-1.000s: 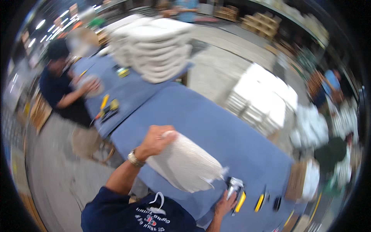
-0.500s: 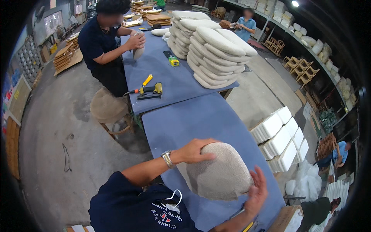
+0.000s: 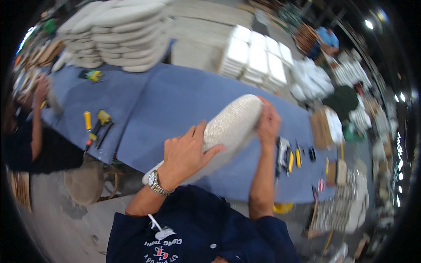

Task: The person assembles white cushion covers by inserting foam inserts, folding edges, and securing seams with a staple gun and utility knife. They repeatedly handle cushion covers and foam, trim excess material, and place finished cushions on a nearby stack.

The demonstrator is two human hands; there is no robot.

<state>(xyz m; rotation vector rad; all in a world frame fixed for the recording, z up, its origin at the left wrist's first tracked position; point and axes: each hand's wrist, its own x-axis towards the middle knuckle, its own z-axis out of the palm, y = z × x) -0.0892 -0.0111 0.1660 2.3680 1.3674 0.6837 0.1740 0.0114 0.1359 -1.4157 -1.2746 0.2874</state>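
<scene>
I hold a long pale woven cushion (image 3: pixel 228 127) in front of my chest, above the near edge of a blue-covered table (image 3: pixel 175 101). My left hand (image 3: pixel 186 153), with a metal wristwatch, grips the cushion's near side. My right hand (image 3: pixel 268 120) clasps its far end. The cushion is tilted, its far end raised to the right.
A tall stack of similar pale cushions (image 3: pixel 118 30) lies at the table's far left. Yellow hand tools (image 3: pixel 94 125) lie on the left. More tools (image 3: pixel 291 155) lie right of my right arm. White blocks (image 3: pixel 258 57) stand beyond the table. Another person (image 3: pixel 30 127) works at left.
The view has swung to the right. I have turned the cushion from lying flat under both hands to a tilted hold, with my right hand now at its far end.
</scene>
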